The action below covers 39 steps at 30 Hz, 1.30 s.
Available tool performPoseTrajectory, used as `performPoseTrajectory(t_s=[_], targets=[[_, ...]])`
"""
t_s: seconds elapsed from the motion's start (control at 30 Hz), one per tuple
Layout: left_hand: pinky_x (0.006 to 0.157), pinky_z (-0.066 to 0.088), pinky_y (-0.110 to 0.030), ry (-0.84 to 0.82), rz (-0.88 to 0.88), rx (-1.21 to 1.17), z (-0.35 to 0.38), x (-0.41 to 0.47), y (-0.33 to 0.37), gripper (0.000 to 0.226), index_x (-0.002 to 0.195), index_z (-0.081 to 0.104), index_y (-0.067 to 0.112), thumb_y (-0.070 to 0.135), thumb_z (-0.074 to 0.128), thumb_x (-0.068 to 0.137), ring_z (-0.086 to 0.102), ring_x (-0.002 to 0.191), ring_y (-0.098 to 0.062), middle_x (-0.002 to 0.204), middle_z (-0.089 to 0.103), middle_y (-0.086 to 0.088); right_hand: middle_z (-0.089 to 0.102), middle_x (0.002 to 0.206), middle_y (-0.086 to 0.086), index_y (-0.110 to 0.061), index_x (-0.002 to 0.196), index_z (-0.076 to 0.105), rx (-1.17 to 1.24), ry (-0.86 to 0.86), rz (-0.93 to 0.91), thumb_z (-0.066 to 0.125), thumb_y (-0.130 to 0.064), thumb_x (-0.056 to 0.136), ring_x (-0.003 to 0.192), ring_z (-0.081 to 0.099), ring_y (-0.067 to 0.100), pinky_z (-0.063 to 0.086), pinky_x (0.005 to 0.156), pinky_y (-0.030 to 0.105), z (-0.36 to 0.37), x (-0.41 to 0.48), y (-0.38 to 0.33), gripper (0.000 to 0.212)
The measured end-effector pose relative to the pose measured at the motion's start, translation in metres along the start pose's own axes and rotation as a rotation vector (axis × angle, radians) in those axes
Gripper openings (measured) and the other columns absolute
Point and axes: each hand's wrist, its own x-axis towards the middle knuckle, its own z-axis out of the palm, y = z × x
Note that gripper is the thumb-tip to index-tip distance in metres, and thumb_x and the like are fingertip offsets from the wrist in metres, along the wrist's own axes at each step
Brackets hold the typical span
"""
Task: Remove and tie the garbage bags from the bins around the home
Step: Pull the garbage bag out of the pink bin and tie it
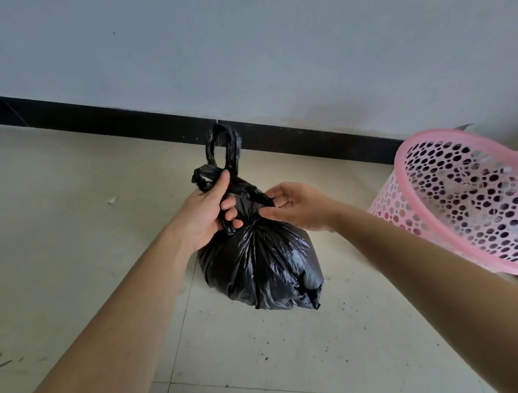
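I am looking down at a black garbage bag (pixel 263 265) that is sitting on the pale tiled floor (pixel 71 247), out of its bin and gathered tight at the neck. My left hand (pixel 206 215) is clenching around the twisted top of the bag, with the thumb lying up along the plastic and the fingers (pixel 232 208) curling around the neck from the far side. Above that grip a loop handle (pixel 224 147) is standing upright, reaching up in front of the black baseboard (pixel 106 120), and a short bunched end of plastic is sticking out to the left of the thumb. My right hand (pixel 299 205) is coming in from the right and is pinching a strip of the bag's plastic at the neck between its thumb and fingertips, so both hands are grasping the bag at the top and are nearly touching each other. The body of the bag is bulging below them, full and wrinkled, catching some light on its folds. To the right, apart from the bag, a pink perforated bin (pixel 465 199) is tilting toward me, its open mouth showing the dotted wall inside, and I cannot tell whether anything is lying in it. A grey wall (pixel 258 47) is filling the upper half of the view, and dark specks are scattered over the floor tiles near my arms.
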Motion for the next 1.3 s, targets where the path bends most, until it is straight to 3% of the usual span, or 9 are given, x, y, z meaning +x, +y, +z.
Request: performPoseTrajectory(t_s=[0.27, 0.4, 0.6, 0.77, 0.87, 1.0, 1.1, 1.2, 1.3], targets=[[0.055, 0.031, -0.024, -0.255, 0.012, 0.379, 0.003, -0.008, 0.001, 0.006, 0.072, 0.074, 0.027, 0.026, 0.076, 0.077, 0.035, 0.052, -0.004, 0.058, 0.051, 0.016, 0.076, 0.106, -0.001, -0.019, 0.113, 0.074, -0.197, 0.095, -0.047, 0.067, -0.037, 0.092, 0.092, 0.070, 0.012, 0.056, 0.092, 0.035, 0.009, -0.001, 0.003, 0.028], [0.048, 0.033, -0.022, -0.173, -0.043, 0.301, -0.005, -0.002, -0.003, 0.036, 0.108, 0.069, 0.004, 0.032, 0.072, 0.085, 0.031, 0.050, -0.007, 0.063, 0.045, 0.007, 0.075, 0.110, -0.002, -0.021, 0.114, 0.074, -0.173, 0.037, -0.038, 0.070, -0.039, 0.089, 0.093, 0.067, 0.006, 0.051, 0.094, 0.032, 0.008, -0.004, -0.005, 0.031], [0.044, 0.030, -0.025, -0.185, -0.026, 0.239, -0.003, -0.006, -0.002, 0.033, 0.090, 0.067, 0.009, 0.042, 0.062, 0.090, 0.033, 0.049, -0.011, 0.058, 0.034, 0.001, 0.058, 0.127, -0.003, -0.034, 0.148, 0.038, 0.238, -0.051, 0.018, 0.080, -0.060, 0.069, 0.116, 0.058, 0.013, 0.044, 0.106, 0.042, -0.007, -0.006, -0.016, 0.093], [0.047, 0.035, -0.027, -0.316, -0.040, 0.304, 0.010, -0.010, 0.006, 0.060, 0.118, 0.067, 0.002, 0.055, 0.049, 0.097, 0.039, 0.053, -0.014, 0.062, 0.043, -0.002, 0.067, 0.109, -0.007, -0.027, 0.120, 0.064, 0.570, 0.156, -0.169, 0.052, -0.040, 0.100, 0.103, 0.060, 0.010, 0.046, 0.099, 0.042, -0.021, -0.001, -0.039, 0.026], [0.057, 0.048, -0.029, -0.300, 0.035, 0.050, 0.009, -0.009, 0.008, 0.070, 0.137, 0.054, 0.003, 0.058, 0.032, 0.100, 0.057, 0.063, -0.020, 0.074, 0.064, -0.008, 0.069, 0.107, 0.002, -0.020, 0.096, 0.061, 0.843, 0.308, -0.127, 0.045, -0.034, 0.105, 0.095, 0.067, 0.017, 0.054, 0.094, 0.041, -0.025, 0.002, -0.038, 0.022], [0.081, 0.058, -0.035, -0.261, 0.093, -0.094, -0.001, -0.008, 0.009, 0.068, 0.093, 0.059, 0.013, 0.065, 0.015, 0.098, 0.072, 0.091, -0.028, 0.093, 0.074, -0.016, 0.072, 0.107, 0.012, -0.014, 0.099, 0.054, 0.945, 0.370, -0.022, 0.041, -0.033, 0.106, 0.083, 0.075, 0.026, 0.062, 0.068, 0.032, -0.022, -0.003, -0.031, 0.024], [0.085, 0.053, -0.034, -0.195, 0.127, 0.024, -0.003, -0.006, 0.006, 0.059, 0.080, 0.048, 0.014, 0.072, 0.038, 0.086, 0.070, 0.101, -0.025, 0.098, 0.074, -0.015, 0.070, 0.096, 0.014, -0.010, 0.102, 0.055, 0.907, 0.382, 0.019, 0.042, -0.033, 0.106, 0.070, 0.075, 0.025, 0.060, 0.057, 0.028, -0.018, -0.005, -0.033, 0.026], [0.081, 0.051, -0.036, -0.103, 0.249, 0.204, 0.003, -0.005, 0.002, 0.028, 0.077, 0.059, 0.009, 0.029, 0.079, 0.083, 0.066, 0.084, -0.023, 0.087, 0.070, -0.013, 0.068, 0.084, 0.013, -0.009, 0.100, 0.055, 0.911, 0.424, 0.042, 0.043, -0.033, 0.106, 0.065, 0.074, 0.023, 0.061, 0.056, 0.028, -0.016, -0.003, -0.036, 0.027], [0.072, 0.053, -0.030, -0.014, 0.342, 0.206, 0.009, -0.005, 0.003, 0.032, 0.067, 0.052, 0.016, 0.001, 0.068, 0.091, 0.067, 0.071, -0.021, 0.085, 0.073, -0.017, 0.067, 0.071, 0.008, -0.009, 0.096, 0.055, 0.898, 0.434, 0.034, 0.044, -0.032, 0.106, 0.063, 0.073, 0.021, 0.061, 0.057, 0.028, -0.016, -0.002, -0.040, 0.028]])
